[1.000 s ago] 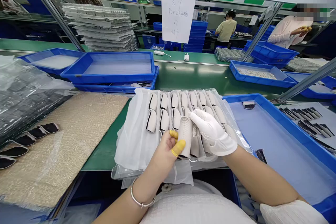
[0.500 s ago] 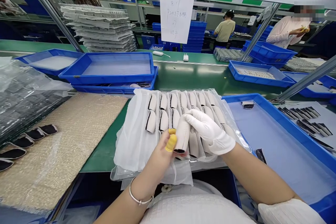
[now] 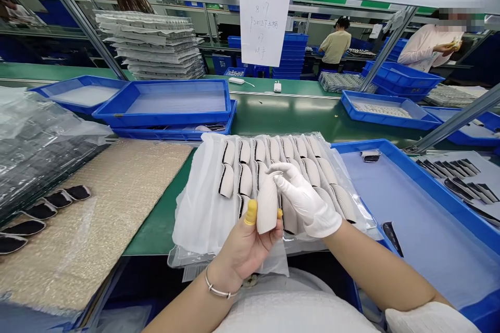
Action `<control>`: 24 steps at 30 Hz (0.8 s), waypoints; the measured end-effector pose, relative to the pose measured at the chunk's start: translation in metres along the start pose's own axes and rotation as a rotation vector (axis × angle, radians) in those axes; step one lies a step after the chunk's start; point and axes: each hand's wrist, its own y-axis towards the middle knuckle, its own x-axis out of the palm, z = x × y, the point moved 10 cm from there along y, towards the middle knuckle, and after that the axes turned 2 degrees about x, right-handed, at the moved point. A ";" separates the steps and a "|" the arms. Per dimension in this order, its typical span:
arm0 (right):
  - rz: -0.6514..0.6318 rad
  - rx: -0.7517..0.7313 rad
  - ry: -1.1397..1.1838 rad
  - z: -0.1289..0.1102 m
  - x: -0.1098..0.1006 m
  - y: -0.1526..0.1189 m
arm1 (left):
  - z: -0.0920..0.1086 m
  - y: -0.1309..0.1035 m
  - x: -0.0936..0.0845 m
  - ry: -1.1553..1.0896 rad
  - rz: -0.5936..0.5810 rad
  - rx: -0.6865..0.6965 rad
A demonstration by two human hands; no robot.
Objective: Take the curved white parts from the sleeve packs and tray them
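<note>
One pale piece point(image 3: 267, 208) is up in the left hand point(image 3: 248, 247), thumb on one side and fingers round the other, gripping low, I'd guess so the ribbed face and top end are left free. The gloved right hand point(image 3: 308, 200) has its fingertips right at that top end, though honestly can't tell if it's pinching or just touching. Glove and yellow cots point(image 3: 250, 212) are probably there to keep fabric clean and give some grip. Just beyond both hands, rows point(image 3: 246, 179) of similar pieces sit in the folds of a white sheet point(image 3: 199, 192) on the worktop point(image 3: 156, 223), likely so they don't rub each other. Well left of the left hand, dark-faced pieces point(image 3: 58, 199) lie on bubble wrap point(image 3: 128, 203), maybe for cushioning. Right of the right hand there's a blue bin point(image 3: 429, 250) with a couple of loose pieces, its walls presumably stopping them wandering.
</note>
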 end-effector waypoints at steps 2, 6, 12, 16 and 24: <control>-0.031 0.021 -0.090 -0.002 0.004 -0.005 | 0.009 0.000 -0.001 0.059 0.044 0.091; -0.099 0.110 -0.119 0.002 0.015 -0.011 | 0.019 -0.004 -0.001 0.163 0.081 0.207; -0.013 0.084 0.035 0.002 0.006 -0.002 | 0.018 -0.008 -0.004 0.211 0.118 0.205; 0.016 0.112 0.088 0.012 0.000 0.002 | 0.013 -0.008 -0.005 0.173 0.133 0.157; -0.182 0.067 0.210 0.011 0.008 -0.001 | -0.017 -0.014 0.016 -0.082 -0.140 -0.092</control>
